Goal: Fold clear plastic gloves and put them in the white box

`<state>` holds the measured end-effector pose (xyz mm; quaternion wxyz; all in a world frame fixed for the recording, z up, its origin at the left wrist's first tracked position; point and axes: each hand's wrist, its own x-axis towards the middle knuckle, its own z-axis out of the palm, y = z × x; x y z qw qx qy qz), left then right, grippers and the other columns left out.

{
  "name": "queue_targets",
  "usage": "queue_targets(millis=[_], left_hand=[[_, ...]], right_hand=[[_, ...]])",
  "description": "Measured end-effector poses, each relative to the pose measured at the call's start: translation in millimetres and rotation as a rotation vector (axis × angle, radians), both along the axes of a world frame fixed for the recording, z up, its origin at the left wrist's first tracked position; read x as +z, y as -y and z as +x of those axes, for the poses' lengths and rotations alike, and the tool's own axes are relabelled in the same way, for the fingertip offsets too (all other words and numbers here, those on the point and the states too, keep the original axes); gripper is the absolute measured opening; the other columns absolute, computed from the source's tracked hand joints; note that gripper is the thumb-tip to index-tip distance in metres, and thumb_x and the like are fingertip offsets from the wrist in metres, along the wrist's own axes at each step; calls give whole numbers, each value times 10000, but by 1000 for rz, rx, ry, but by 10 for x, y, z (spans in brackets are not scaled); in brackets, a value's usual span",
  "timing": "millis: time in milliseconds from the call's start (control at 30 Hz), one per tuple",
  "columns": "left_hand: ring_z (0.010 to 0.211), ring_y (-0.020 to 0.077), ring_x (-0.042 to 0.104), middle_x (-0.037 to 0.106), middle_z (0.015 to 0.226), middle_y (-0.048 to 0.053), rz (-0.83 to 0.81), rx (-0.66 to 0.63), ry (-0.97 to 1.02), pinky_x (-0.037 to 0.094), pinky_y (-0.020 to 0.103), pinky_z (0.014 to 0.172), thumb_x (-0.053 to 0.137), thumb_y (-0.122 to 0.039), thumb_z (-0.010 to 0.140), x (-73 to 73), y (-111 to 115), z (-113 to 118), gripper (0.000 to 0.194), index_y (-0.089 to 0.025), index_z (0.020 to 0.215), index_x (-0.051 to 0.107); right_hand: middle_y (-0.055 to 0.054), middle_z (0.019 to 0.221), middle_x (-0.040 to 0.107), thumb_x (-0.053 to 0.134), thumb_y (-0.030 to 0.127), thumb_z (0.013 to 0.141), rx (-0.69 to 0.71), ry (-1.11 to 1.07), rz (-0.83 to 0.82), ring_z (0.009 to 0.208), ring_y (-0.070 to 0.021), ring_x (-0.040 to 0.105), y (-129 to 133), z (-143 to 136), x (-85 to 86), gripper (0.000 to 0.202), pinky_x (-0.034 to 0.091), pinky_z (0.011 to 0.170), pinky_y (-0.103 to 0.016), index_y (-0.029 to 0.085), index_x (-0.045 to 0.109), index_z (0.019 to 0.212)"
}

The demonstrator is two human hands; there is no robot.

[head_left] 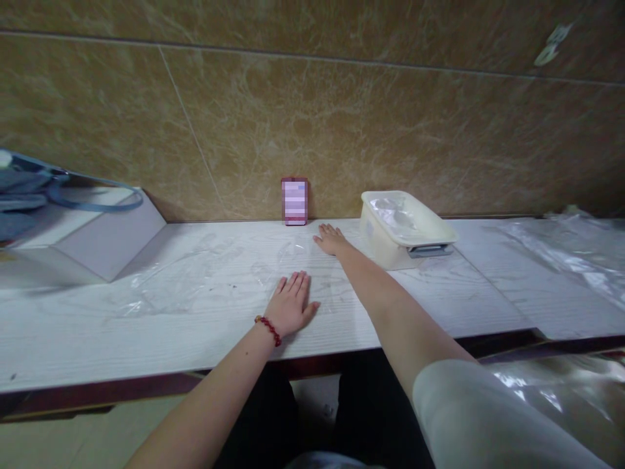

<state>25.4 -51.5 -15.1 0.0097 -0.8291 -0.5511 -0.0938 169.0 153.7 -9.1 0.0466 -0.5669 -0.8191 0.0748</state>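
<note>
My left hand (291, 305) lies flat near the front of the white wood-grain table, fingers spread, with a red bead bracelet (268, 330) on the wrist. Farther back, my right hand (330, 240) rests flat, its fingers pointing toward the wall. Thin clear plastic (280, 260) is spread on the tabletop around both hands; its edges are hard to make out. A phone (295, 202) leans upright against the wall just beyond the right hand, its screen blurred. To the right of that hand stands a cream plastic bin (390, 244) with a grey handle and some clear plastic inside.
At the left, a white box (112, 234) carries folded blue cloth (24, 189) with a strap. Crumpled clear plastic (576, 244) lies at the right end. The brown marbled wall (293, 111) closes off the back, and the table's dark front edge (322, 365) runs above my legs.
</note>
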Motion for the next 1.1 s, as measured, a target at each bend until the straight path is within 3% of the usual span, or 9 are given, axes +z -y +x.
queue_targets(millis=[100,200,300,400,500,567,733,933,1100], left_hand=[[1261,239,167,234,1362,162,-58,7,91,130,414,1018,267,-506,811,5,-24,-16,656,-74,1304,241],[1273,241,91,152,1384,163,-139,48,340,165,412,1012,271,-486,820,71,-53,-76,638,-89,1315,209],[1267,211,149,180,1383,149,-230,97,690,209,373,1006,265,-449,831,207,-126,-216,597,-102,1313,203],[1152,184,394,443,1244,135,-213,183,944,317,344,941,239,-425,837,351,-327,-436,523,-119,1254,314],[978,200,526,573,1072,106,-158,319,808,393,339,847,364,-435,782,421,-673,-668,465,-134,1119,474],[907,195,553,588,1032,108,-167,326,642,419,326,798,390,-415,762,420,-932,-791,477,-121,1130,468],[1013,216,493,545,1110,137,-134,52,232,349,316,890,405,-408,732,359,-1400,-944,485,-93,1080,528],[1088,231,431,504,1162,143,-120,-32,-54,287,331,934,402,-450,737,333,-1576,-889,521,-110,1115,511],[998,205,480,570,1033,96,-181,-43,-64,331,293,876,450,-443,715,333,-1585,-810,413,-168,999,572]], right_hand=[[-130,1371,223,177,383,865,-125,-83,61,1265,-219,138,44,-14,126,555,117,1008,-377,48,228,1305],[-147,1331,306,212,322,866,-146,-153,130,1247,-230,195,291,-74,236,506,162,995,-351,33,284,1276],[-155,1338,290,228,351,862,16,-156,63,1247,-244,199,734,-140,271,526,175,996,-350,30,295,1273],[-143,1365,235,231,417,852,211,-124,4,1264,-256,140,1202,-174,250,570,152,1007,-385,51,289,1285],[-125,1372,225,230,434,850,324,-102,30,1268,-246,123,1504,-192,209,580,121,1020,-393,65,275,1295],[-109,1375,224,246,448,844,353,-93,64,1271,-244,110,1588,-203,177,584,104,1025,-399,84,272,1299],[-97,1380,215,206,504,835,358,-64,65,1269,-242,122,1598,-218,98,612,95,1020,-431,121,256,1308],[-78,1394,178,194,523,824,340,-89,45,1273,-243,90,1585,-219,80,634,54,1024,-435,131,226,1321],[-79,1395,174,202,516,823,346,-95,2,1272,-246,89,1578,-209,124,629,47,1025,-432,130,233,1319]])
